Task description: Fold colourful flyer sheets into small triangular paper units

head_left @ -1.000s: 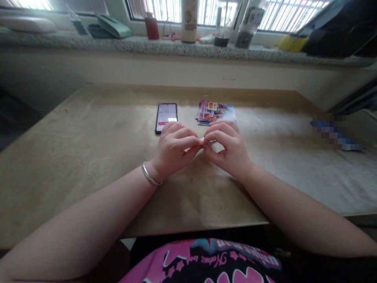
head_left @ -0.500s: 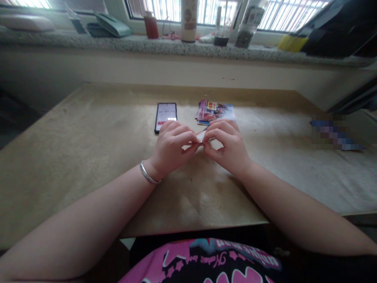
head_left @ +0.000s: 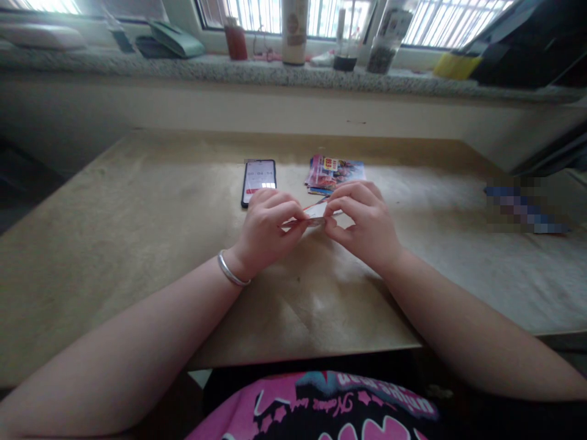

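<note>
My left hand [head_left: 268, 227], with a silver bangle on its wrist, and my right hand [head_left: 364, 223] meet above the middle of the wooden table [head_left: 137, 244]. Both pinch a small folded piece of paper [head_left: 315, 213] between thumb and fingers, one hand at each end. The paper is whitish with a red edge and is held just above the tabletop. Much of it is hidden by my fingers.
A phone [head_left: 258, 179] with a lit screen lies just beyond my left hand. A stack of colourful printed papers [head_left: 334, 173] lies beyond my right hand. A blurred blue object [head_left: 523, 208] sits at the right. Bottles and jars line the windowsill [head_left: 293, 70].
My hands have drawn slightly apart, the right one shifting to the right, so more of the folded paper shows between them.
</note>
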Available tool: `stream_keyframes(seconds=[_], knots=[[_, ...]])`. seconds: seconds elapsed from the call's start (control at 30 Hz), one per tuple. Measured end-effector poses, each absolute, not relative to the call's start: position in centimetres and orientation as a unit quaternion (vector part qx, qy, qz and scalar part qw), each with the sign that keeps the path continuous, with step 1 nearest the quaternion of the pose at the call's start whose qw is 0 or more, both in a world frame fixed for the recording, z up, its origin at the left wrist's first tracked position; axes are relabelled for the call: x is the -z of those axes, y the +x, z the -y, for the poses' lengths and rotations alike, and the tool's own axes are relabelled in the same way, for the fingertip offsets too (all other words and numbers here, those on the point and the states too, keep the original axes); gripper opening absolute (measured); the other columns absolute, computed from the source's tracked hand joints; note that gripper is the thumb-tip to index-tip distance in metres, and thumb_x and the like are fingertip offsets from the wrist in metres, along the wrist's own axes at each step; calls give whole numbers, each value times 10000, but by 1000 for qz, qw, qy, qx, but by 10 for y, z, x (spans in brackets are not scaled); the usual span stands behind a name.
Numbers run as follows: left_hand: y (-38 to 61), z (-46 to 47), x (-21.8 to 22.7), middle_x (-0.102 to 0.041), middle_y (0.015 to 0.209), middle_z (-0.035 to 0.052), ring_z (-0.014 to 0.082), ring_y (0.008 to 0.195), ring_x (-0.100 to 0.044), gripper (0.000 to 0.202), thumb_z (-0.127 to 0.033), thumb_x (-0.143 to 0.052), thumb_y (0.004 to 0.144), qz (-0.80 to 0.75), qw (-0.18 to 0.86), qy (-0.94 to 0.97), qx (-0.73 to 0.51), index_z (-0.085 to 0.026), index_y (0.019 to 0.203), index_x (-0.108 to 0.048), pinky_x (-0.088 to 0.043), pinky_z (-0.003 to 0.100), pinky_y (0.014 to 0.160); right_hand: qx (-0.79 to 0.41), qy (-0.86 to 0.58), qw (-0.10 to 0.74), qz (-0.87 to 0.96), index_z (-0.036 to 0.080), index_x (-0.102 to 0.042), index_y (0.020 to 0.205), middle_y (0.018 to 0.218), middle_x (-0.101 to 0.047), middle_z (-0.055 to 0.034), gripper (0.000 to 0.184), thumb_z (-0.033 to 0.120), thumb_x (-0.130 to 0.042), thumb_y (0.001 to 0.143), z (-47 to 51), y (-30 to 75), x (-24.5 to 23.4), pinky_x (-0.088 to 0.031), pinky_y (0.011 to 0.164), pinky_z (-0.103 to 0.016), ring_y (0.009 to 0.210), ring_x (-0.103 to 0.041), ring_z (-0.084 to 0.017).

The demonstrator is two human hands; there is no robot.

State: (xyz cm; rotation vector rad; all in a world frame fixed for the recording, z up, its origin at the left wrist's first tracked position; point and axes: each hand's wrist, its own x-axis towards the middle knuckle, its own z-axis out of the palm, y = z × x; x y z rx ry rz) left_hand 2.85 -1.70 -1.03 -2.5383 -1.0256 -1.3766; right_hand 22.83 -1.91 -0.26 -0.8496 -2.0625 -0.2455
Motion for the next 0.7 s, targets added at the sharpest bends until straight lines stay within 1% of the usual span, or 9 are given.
stream_keyframes(seconds=[0.23,0.43,0.53,0.63,0.7], knots=[[26,16,11,-654,729,5,147,710,-547,197,-317,-647,841,325,45,-830,451,-200,688,-609,-433,334,763,95,-349,424,830,238,-610,727,879,-656,-26,100,144,-594,756,17,230,4,-454,887,-397,956,-583,-216],[25,15,13,-662,760,2,150,741,-549,204,-334,-626,859,335,43,-831,441,-212,696,-615,-423,340,789,39,-351,454,818,241,-607,767,890,-663,-31,92,152,-585,767,19,232,2,-455,872,-402,931,-606,-213],[25,16,12,-668,769,1,153,746,-551,194,-331,-614,865,340,48,-832,436,-219,707,-623,-421,342,790,31,-363,463,808,242,-617,804,897,-657,-37,90,163,-582,777,20,233,0,-452,851,-409,914,-606,-218],[25,16,13,-666,763,0,153,746,-550,197,-348,-622,863,343,55,-830,436,-221,711,-624,-419,341,794,51,-355,445,820,248,-632,828,905,-654,-34,62,208,-614,784,22,232,0,-442,847,-400,913,-594,-216],[25,16,13,-659,768,1,152,753,-550,196,-358,-630,862,340,57,-831,437,-220,722,-622,-418,339,800,70,-345,424,834,249,-638,807,875,-650,-26,27,229,-620,803,23,231,0,-440,823,-377,874,-584,-201]])
